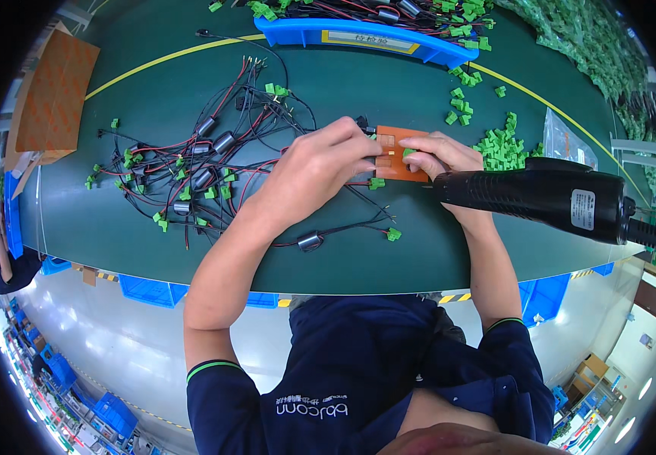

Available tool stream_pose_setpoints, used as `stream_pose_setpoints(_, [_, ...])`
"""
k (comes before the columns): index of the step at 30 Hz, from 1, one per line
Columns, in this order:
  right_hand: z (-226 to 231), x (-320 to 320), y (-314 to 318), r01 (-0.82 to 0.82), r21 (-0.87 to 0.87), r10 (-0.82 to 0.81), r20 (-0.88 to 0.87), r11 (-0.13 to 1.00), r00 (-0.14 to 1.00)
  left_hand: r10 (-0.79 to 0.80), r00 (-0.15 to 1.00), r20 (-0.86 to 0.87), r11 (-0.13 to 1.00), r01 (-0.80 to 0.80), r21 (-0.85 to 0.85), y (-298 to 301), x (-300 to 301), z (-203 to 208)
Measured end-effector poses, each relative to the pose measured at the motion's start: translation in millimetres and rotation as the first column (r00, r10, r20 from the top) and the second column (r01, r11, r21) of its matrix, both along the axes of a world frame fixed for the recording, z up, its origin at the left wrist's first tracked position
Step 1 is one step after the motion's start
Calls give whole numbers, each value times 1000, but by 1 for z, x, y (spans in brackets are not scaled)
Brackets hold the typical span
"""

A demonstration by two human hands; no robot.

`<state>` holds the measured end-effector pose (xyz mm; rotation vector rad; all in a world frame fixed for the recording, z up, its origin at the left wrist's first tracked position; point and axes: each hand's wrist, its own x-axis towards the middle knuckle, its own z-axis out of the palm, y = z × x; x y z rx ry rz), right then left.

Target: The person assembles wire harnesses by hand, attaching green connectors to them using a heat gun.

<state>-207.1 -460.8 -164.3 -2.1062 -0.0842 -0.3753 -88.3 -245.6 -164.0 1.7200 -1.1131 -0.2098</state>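
Note:
An orange rectangular block (400, 173) with slots lies on the green table between my two hands. My left hand (317, 163) is closed at the block's left edge, fingertips pressed together. What it pinches is hidden, though black and red wires run out beside it. With thumb and fingers, my right hand (445, 154) grips a small green connector (409, 153) over the block's right part. A black handheld tool (533, 193) with a white label and ribbed cord crosses in front of my right wrist. A wire with a silver cylinder (310, 240) lies below my left hand.
Tangled wire assemblies (203, 178) with silver cylinders and green connectors spread over the left. Loose green connectors (504, 148) are heaped at right, near a clear plastic bag (563, 140). A blue bin (366, 36) stands at the back, and a cardboard box (55, 95) at far left.

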Motion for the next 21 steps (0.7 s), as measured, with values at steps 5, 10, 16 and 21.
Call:
stream_pose_setpoints(5, [-1,-2,5,123,117,-111,-102,985,989,9,986,168,999,-17,50,3,4,-8])
stream_pose_setpoints(10, [-5,3,-1,35,19,-36,4,999,999,16,997,71,998,-20,59,2,1,-1])
stream_pose_setpoints(16, [0,4,2,-16,-57,19,58,998,998,-39,998,-55,995,44,94,4,-1,4])
stream_pose_setpoints(21, [2,3,6,-6,-40,7,44,999,999,-51,998,-48,995,55,89,4,-2,4])
